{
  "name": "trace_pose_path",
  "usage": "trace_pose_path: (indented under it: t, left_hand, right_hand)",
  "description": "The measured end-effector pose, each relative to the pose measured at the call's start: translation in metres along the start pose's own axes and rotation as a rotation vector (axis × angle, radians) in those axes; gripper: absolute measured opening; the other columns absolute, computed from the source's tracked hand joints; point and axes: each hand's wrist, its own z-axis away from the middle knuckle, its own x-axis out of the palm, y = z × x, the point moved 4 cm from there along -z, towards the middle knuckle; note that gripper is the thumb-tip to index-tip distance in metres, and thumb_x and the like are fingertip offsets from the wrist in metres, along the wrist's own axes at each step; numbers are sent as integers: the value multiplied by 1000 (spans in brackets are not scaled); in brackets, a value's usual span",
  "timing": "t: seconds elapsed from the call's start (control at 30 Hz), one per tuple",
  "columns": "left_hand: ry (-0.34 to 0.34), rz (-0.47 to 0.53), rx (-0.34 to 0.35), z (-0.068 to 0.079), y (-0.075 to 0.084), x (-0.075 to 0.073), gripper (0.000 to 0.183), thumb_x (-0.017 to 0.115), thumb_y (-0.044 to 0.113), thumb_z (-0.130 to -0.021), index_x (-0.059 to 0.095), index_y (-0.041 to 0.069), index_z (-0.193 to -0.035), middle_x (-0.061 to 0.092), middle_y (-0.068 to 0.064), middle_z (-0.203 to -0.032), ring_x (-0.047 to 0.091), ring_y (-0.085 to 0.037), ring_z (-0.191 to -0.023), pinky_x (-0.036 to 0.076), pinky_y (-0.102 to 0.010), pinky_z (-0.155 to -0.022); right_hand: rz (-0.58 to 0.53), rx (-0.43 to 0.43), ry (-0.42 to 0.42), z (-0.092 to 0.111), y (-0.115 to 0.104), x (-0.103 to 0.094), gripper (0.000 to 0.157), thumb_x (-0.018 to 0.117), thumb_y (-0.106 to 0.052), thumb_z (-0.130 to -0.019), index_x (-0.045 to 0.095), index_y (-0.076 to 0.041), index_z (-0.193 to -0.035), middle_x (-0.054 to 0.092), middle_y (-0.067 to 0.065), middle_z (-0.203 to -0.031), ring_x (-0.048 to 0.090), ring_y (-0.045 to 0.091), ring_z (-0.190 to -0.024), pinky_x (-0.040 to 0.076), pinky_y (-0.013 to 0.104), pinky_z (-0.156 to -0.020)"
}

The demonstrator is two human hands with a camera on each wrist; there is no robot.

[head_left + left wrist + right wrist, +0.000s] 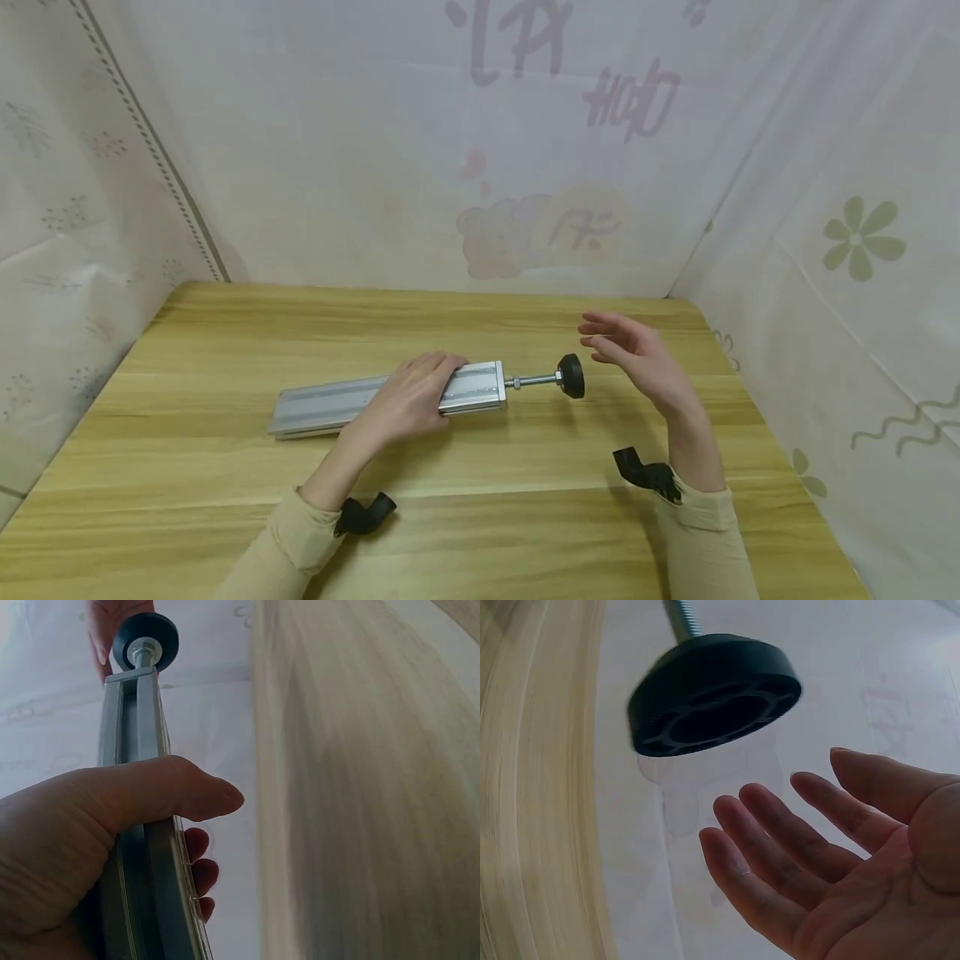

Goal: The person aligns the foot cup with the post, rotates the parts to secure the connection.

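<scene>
Head view: left grip (407, 394) holds the silver bar (330, 404), maybe to keep it steady; right grip (641, 358), loose and empty, is right of the black foot (572, 376).

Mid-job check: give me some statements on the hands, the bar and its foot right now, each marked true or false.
1. The left hand grips the bar. True.
2. The right hand holds the foot. False: the right hand is apart from the foot.
3. A threaded rod links foot and bar. True.
4. In the head view, the foot is at the bar's left end. False: it is at the right end.
5. The foot is black. True.
</scene>
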Motion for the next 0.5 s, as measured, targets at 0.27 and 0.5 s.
trace_pose_path:
  t: [0.27, 0.5]
  left_hand:
    - [-41, -42, 46, -3, -2, 7, 78, 89, 10, -60, 58, 6, -132, 70, -11, -118, 68, -30, -109, 56, -48, -95]
    - [-93, -48, 38, -5, -4, 13, 76, 85, 10, -61, 57, 8, -131, 69, -9, -114, 68, -28, -100, 57, -46, -85]
  right_hand:
    - [24, 8, -33, 0, 4, -4, 48, 57, -22, -105, 49, -8, -151, 60, 19, -143, 63, 23, -129, 55, 23, -99]
    - [56, 41, -71, -2, 11, -7, 51, 58, -22, -105, 47, -7, -152, 59, 18, -145, 58, 36, -135, 53, 22, -100]
